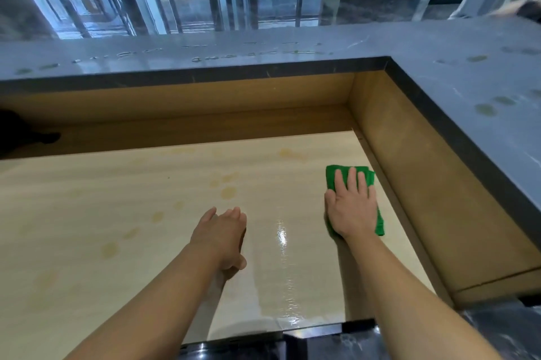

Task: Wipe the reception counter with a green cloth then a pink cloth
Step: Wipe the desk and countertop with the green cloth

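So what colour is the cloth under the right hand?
Green: the cloth lies flat under the right hand, seen in the head view.

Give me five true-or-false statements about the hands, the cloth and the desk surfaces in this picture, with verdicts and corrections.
1. The right hand presses flat on a folded green cloth. True.
2. The green cloth lies on the raised dark grey stone ledge. False: it lies on the lower light wooden desk surface, near its right wall.
3. The left hand holds a pink cloth. False: it is empty, fingers extended over the desk; no pink cloth shows.
4. Yellowish stains mark the wooden surface left of the cloth. True.
5. The grey ledge is spotless. False: blotches show on it too.
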